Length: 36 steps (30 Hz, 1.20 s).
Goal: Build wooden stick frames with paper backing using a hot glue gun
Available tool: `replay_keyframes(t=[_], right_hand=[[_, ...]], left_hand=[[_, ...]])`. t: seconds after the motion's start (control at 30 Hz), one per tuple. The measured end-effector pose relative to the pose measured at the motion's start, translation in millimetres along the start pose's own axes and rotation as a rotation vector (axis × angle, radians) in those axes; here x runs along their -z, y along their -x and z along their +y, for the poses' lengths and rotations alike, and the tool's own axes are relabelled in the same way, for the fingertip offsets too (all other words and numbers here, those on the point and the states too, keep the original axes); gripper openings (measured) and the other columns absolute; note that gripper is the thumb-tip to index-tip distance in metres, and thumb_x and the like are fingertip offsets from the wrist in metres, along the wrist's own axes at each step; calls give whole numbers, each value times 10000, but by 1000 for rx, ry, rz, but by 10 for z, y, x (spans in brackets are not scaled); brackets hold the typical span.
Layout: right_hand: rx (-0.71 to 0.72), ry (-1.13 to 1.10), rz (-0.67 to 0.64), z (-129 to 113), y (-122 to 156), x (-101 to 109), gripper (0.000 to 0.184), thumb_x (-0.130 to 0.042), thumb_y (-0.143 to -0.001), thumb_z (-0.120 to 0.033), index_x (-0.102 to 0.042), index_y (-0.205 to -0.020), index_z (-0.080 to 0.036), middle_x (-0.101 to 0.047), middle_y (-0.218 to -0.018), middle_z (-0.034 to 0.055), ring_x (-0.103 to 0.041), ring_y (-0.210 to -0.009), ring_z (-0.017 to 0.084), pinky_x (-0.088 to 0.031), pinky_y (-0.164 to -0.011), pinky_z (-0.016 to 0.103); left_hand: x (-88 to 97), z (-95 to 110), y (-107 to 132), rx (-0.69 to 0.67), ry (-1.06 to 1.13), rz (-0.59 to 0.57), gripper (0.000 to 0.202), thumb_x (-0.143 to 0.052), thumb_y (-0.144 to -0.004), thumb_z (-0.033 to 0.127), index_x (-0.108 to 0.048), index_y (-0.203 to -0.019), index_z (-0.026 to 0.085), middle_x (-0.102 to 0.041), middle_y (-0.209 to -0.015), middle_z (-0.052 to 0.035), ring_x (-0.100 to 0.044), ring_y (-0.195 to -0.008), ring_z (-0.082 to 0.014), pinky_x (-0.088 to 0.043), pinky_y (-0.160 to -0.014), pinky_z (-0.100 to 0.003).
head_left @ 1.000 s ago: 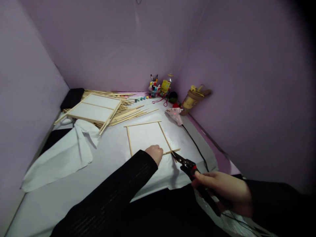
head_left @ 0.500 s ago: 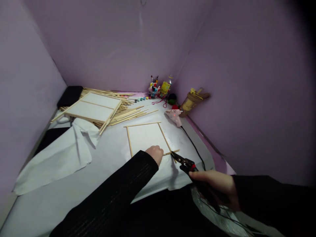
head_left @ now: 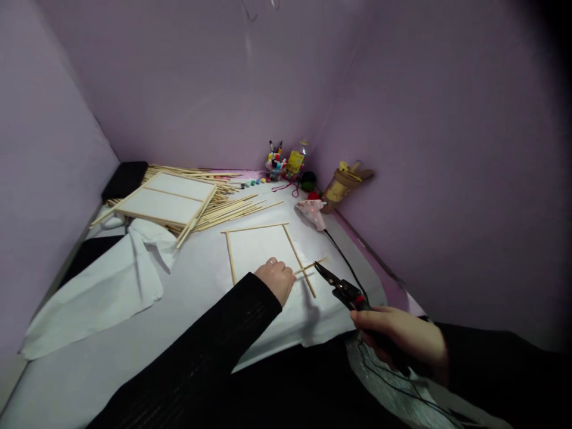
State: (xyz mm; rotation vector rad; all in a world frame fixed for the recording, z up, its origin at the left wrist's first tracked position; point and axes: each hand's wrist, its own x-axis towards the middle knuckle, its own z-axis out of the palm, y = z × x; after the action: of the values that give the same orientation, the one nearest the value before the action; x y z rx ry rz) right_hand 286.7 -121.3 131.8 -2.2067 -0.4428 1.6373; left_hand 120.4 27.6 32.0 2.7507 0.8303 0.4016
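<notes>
Black pliers (head_left: pixel 342 291), one pair, right fingers (head_left: pixel 369 320) clamped round, left fingers (head_left: pixel 285 276) gripping one stick (head_left: pixel 310 266)

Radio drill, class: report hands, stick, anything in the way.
Left hand holds stick; right hand grips cutters. Stick across frame, cutters' tip beside stick. Cord just beyond cutters.

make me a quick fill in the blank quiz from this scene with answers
The right hand holds a cutting tool coloured black and ____.
The left hand holds a wooden stick and comes out of a ____ sleeve.
The glue gun is ____.
In the picture, the pile of sticks lies to the ____ of the glue gun.
Missing words: red; black; pink; left.
</notes>
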Motion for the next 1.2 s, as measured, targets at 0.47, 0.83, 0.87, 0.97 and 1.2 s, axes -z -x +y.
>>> replay_keyframes(t=[0.47, 0.83, 0.87, 0.97, 1.2], right_hand=[[370, 264, 45, 51, -424, 221, 474, -603, -677, -591, -467, -880, -184, -373, -462, -102, -322, -376, 67, -230, -396, 219], [625, 508, 277, -94, -599, 313, 301, -662, -638, -422, -469, -708, -202, -469, -569, -54, -465, -551, 118, -343, -522, 236], [619, 537, 269, -108, -597, 319, 259, -651, -645, -403, -497, -673, -197, -476, -561, -45, -469, -560, 125, -344, -527, 239], [607, 543, 217, -141, -562, 302, 135, -600, -670, -307, -598, -713, -179, -575, -626, -14, -537, -626, 160, -387, -577, 249], [670, 463, 86, -134, -542, 290, 321, -595, -689, -261, -668, -975, -134, -586, -1251, 113, -521, -1174, 273, -346, -1025, 353]], left_hand=[[22, -17, -100, 24, -69, 88, 346, -354, -939, 227, -643, -784, 118, -615, -748, -110, -549, -797, -220, -420, -781, -358], [45, -81, -55, 287, 31, 41, 295, -359, -945, 315, -617, -888, 184, -615, -884, -49, -561, -694, -148, -374, -541, -275], [51, -82, -51, 290, 31, 49, 298, -356, -946, 318, -617, -886, 187, -615, -883, -46, -561, -690, -146, -370, -537, -274], [74, -75, -41, 283, 18, 68, 314, -334, -950, 312, -614, -874, 190, -611, -875, -42, -556, -666, -142, -367, -526, -274], [72, -70, -6, 194, -48, 145, 359, -284, -953, 277, -613, -849, 178, -592, -799, -56, -520, -594, -137, -373, -513, -274]])
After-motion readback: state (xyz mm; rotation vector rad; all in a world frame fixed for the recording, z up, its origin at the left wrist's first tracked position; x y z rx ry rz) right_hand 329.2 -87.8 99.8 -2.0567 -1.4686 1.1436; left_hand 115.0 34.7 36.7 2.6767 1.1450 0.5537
